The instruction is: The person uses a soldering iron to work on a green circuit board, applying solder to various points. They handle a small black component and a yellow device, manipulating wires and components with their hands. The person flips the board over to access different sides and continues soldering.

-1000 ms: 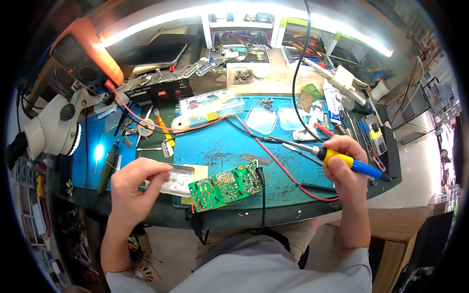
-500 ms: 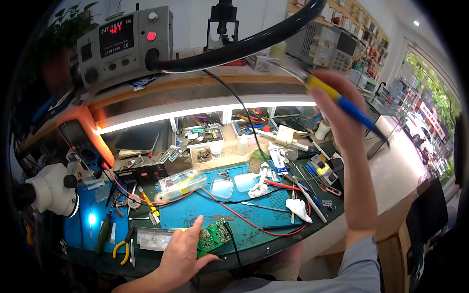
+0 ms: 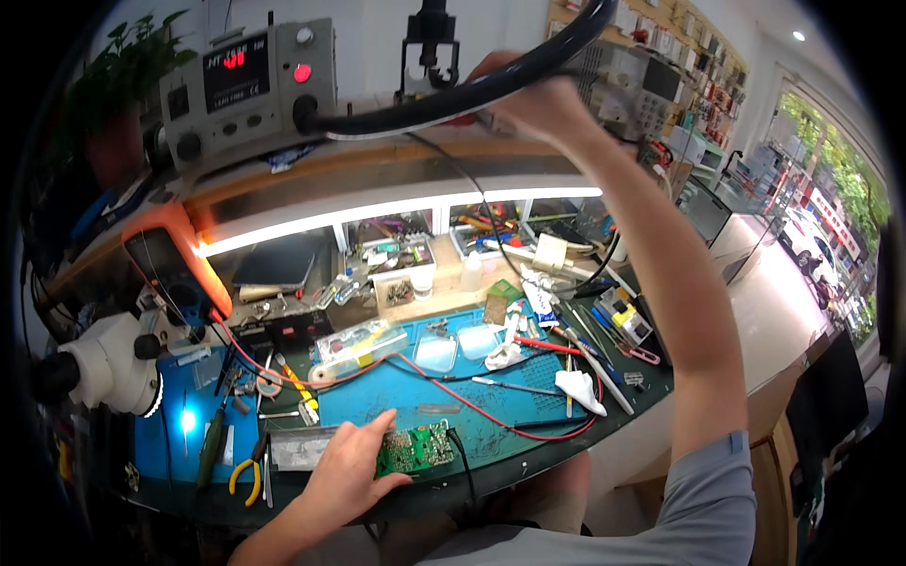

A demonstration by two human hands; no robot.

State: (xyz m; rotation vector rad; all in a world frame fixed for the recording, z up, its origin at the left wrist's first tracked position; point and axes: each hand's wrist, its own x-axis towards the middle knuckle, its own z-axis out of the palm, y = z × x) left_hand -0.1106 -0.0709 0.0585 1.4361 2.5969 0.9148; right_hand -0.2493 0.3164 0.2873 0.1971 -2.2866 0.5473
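My left hand [image 3: 344, 467] grips the left end of a green circuit board [image 3: 417, 450], thumb at the near edge and fingers at the far side. The board sits over the near edge of a blue work mat [image 3: 453, 391], and a black cable [image 3: 462, 457] runs from its right end. My right hand [image 3: 538, 104] reaches up to the shelf at the back. A thick black hose [image 3: 444, 108] passes in front of it and hides its fingers, so I cannot see what they hold. Close by on the left stands a grey soldering station [image 3: 250, 90] with a lit red display.
An orange multimeter [image 3: 177, 264] and a white microscope [image 3: 109, 363] stand at the left. Yellow-handled pliers [image 3: 246, 479] lie left of my left hand. A clear plastic box [image 3: 359, 349], red and black leads, tweezers and a crumpled white tissue [image 3: 579, 389] spread over the bench.
My right hand has moved left and up to the back shelf. The yellow-and-blue-handled tool it held no longer shows. My left hand stays on the circuit board, which now lies more level.
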